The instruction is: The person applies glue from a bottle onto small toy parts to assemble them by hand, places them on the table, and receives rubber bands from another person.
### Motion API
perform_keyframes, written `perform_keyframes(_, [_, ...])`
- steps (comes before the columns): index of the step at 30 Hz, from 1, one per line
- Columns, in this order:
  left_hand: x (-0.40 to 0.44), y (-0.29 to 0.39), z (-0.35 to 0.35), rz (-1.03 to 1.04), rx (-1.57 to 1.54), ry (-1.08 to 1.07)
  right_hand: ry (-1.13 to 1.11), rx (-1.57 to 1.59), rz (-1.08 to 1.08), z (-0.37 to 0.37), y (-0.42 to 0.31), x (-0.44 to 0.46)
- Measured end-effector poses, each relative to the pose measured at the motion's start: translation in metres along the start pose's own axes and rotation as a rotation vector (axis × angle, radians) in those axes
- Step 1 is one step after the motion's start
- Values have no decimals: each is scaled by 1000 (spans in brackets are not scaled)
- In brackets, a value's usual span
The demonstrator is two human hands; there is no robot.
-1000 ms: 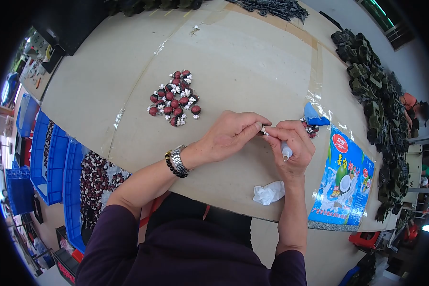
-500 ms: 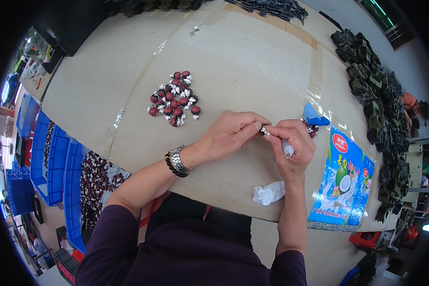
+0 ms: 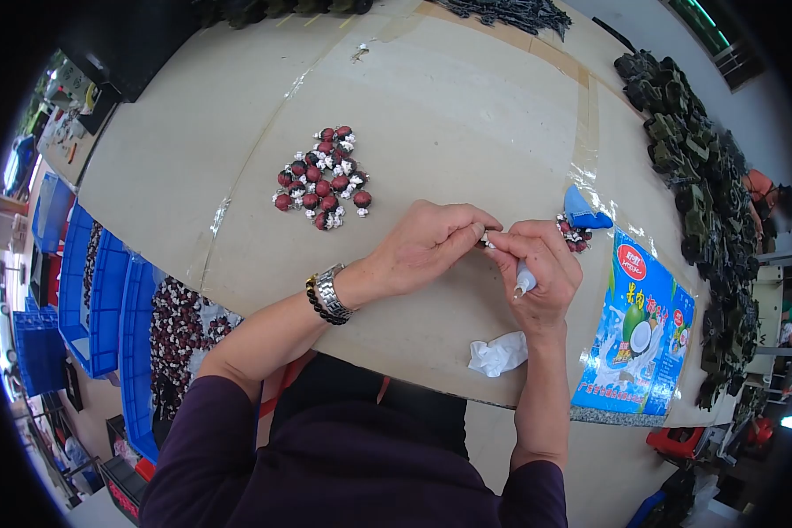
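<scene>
My left hand [image 3: 421, 245] is closed, pinching a small dark-and-white figure part [image 3: 486, 239] between thumb and fingertips. Against the same part press the fingertips of my right hand [image 3: 544, 275]. Tucked in that right hand is a small white bottle with a narrow nozzle [image 3: 525, 278], its tip pointing down toward the wrist. Most of the figure part is hidden by my fingers. Left of my hands lies a pile of red-and-black balls with white pieces [image 3: 323, 182]. A smaller group of like parts [image 3: 573, 236] sits just beyond my right hand, beside a blue piece [image 3: 583, 209].
A crumpled white tissue [image 3: 499, 355] lies near the table's front edge. A blue printed sheet [image 3: 635, 334] is taped at the right. Dark green toy vehicles [image 3: 691, 194] line the right side. Blue bins [image 3: 135, 352] with more parts stand at the left; another person [image 3: 766, 198] is far right.
Both hands stay together on the small part. The bottle in my right hand has tilted slightly, its nozzle now lower and further left. The whole view has shifted very slightly.
</scene>
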State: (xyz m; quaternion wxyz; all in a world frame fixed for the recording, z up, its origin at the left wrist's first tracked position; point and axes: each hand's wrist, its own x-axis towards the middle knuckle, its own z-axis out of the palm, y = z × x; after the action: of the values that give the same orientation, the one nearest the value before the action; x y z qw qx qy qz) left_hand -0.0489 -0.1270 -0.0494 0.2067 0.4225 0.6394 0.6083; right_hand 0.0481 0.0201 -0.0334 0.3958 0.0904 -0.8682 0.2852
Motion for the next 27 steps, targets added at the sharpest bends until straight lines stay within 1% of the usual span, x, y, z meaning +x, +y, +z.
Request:
perform_keyframes(2, [0,0,0,36,35,7,4,0,-9,0,-1,-1])
perform_keyframes(4, [0,4,-2,21,48,-4,-42,7,79,-2,-3,-3])
perform_keyframes(8, [0,6,-2,2,29,-18,-2,28,39,0,-2,1])
perform_keyframes(15, [-1,3,-2,-18,22,-4,-10,64,85,0,-2,0])
perform_keyframes(17, [-1,-3,0,69,44,11,-13,71,91,0,-1,1])
perform_keyframes(21, [-1,-2,-2,81,45,5,-2,75,100,0,-1,1])
perform_keyframes(23, [-1,1,-2,-16,-28,-26,0,65,90,0,-1,1])
perform_keyframes(24, [-1,0,-2,-12,-28,-28,3,68,100,0,-1,1])
perform_keyframes(26, [0,-4,-2,-115,-349,-77,20,50,107,-1,0,2])
perform_keyframes(27, [1,-5,-2,-100,-354,-99,26,97,107,-1,0,2])
